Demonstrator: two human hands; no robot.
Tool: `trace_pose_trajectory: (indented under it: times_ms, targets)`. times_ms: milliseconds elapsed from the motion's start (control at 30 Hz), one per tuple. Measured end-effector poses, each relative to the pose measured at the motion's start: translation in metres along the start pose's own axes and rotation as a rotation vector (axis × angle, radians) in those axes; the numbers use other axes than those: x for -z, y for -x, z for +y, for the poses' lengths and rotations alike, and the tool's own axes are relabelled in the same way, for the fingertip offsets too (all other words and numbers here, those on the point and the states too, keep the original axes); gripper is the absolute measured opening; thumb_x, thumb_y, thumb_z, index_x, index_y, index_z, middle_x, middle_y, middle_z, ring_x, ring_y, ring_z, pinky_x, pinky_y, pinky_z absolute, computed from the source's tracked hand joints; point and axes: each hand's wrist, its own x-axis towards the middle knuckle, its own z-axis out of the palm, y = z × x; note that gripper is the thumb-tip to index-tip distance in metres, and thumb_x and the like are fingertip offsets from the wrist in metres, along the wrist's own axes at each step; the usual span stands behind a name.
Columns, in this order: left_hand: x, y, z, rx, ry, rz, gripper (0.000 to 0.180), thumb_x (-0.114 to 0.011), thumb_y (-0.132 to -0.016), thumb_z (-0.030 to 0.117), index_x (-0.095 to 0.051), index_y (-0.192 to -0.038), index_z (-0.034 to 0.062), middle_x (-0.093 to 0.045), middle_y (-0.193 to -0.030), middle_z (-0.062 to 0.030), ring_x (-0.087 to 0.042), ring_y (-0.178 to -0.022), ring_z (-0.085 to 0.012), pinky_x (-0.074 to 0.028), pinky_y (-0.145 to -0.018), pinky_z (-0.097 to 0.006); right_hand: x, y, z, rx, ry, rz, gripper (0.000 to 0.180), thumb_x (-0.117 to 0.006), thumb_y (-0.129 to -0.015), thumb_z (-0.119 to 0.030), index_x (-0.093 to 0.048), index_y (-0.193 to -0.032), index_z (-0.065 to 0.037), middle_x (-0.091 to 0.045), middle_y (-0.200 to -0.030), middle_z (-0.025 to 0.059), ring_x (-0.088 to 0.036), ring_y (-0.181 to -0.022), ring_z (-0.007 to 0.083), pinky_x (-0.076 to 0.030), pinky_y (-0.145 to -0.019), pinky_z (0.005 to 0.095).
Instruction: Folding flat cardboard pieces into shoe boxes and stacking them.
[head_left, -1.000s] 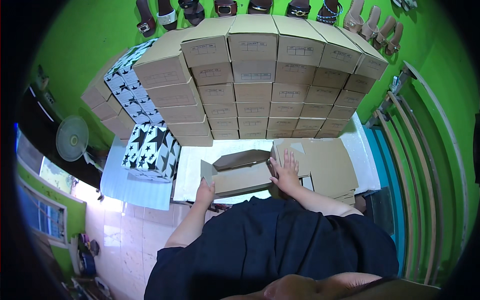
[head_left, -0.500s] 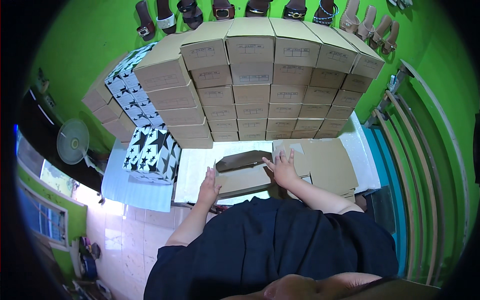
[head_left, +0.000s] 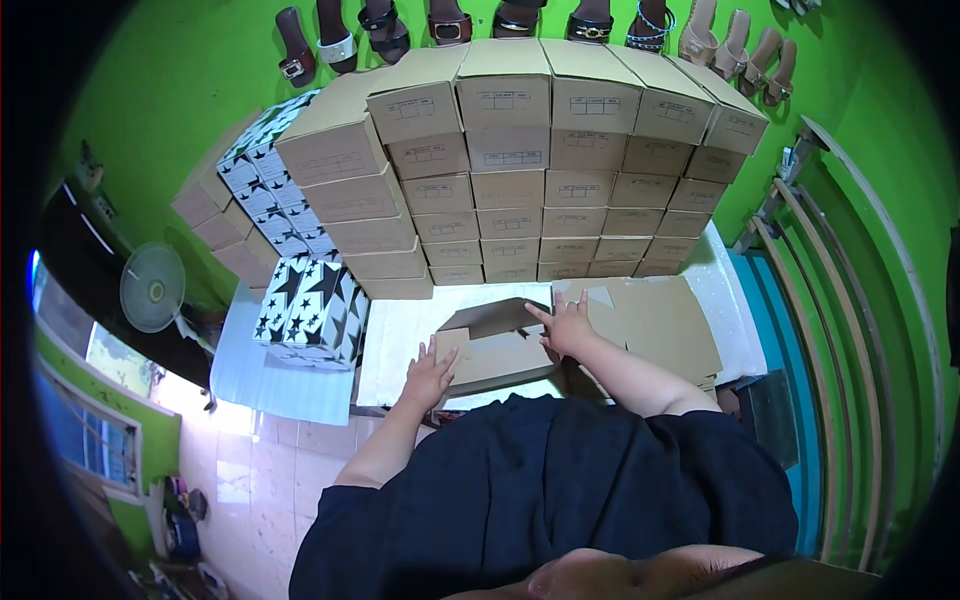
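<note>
On the box ends beyond the fingers I see printed dark marks like small tables, but the letters are too small to read. These brown boxes (head_left: 508,190) stand in five columns facing the person, six boxes in each. One open cardboard box (head_left: 505,358) lies between the fingers of both hands. The left hand (head_left: 428,375) has its fingers stretched and touching the box's left end; if they pinch it, I cannot tell. The right hand (head_left: 570,328) has its fingers spread apart, at the box's right end. Flat cardboard (head_left: 665,310) lies just right of these fingers. Farther from the fingers, on the wall, are seven dark sandals (head_left: 448,28) and four tan sandals (head_left: 735,45).
</note>
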Motion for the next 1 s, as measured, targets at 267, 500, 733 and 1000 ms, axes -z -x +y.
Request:
trace_pose_trajectory:
  times_ms: [267, 500, 733, 1000]
  targets:
    - [0.012, -0.003, 0.019, 0.154, -0.108, -0.150, 0.052, -0.044, -0.100, 0.043, -0.036, -0.151, 0.0361, -0.003, -0.165, -0.0106, -0.007, -0.151, -0.0373, -0.014, -0.116, -0.063, -0.016, -0.005, -0.008, -0.014, 0.034, -0.034, 0.088, -0.061, -0.088, -0.054, -0.006, -0.156, -0.044, -0.023, -0.158, 0.0225, -0.049, -0.127, 0.0400, -0.006, -0.113, 0.0701]
    - [0.004, -0.005, 0.016, 0.167, -0.147, -0.149, 0.056, -0.044, -0.100, 0.042, -0.031, -0.153, 0.0321, -0.003, -0.165, -0.0131, -0.009, -0.151, -0.0383, -0.017, -0.116, -0.063, -0.023, 0.001, -0.005, -0.027, -0.088, 0.049, 0.085, -0.063, -0.088, -0.048, -0.014, -0.156, -0.039, -0.026, -0.158, 0.0216, -0.046, -0.130, 0.0390, -0.005, -0.113, 0.0712]
    - [-0.005, 0.002, 0.005, 0.090, -0.060, -0.058, 0.063, -0.045, -0.099, 0.040, -0.024, -0.156, 0.0247, -0.006, -0.165, -0.0128, -0.011, -0.150, -0.0383, -0.016, -0.116, -0.063, -0.036, 0.023, 0.014, -0.192, -0.376, 0.378, 0.080, -0.066, -0.084, -0.036, -0.030, -0.153, -0.018, -0.035, -0.152, 0.0203, -0.040, -0.135, 0.0344, -0.004, -0.109, 0.0763]
    - [0.021, -0.012, 0.024, -0.064, -0.197, -0.016, 0.074, -0.052, -0.085, 0.020, -0.027, -0.155, 0.0248, -0.016, -0.164, -0.0107, -0.012, -0.151, -0.0368, -0.011, -0.116, -0.065, -0.048, 0.036, 0.017, -0.131, -0.732, 0.274, 0.075, -0.065, -0.084, -0.018, -0.031, -0.151, -0.013, -0.054, -0.138, 0.0131, -0.049, -0.129, 0.0311, -0.014, -0.111, 0.0717]
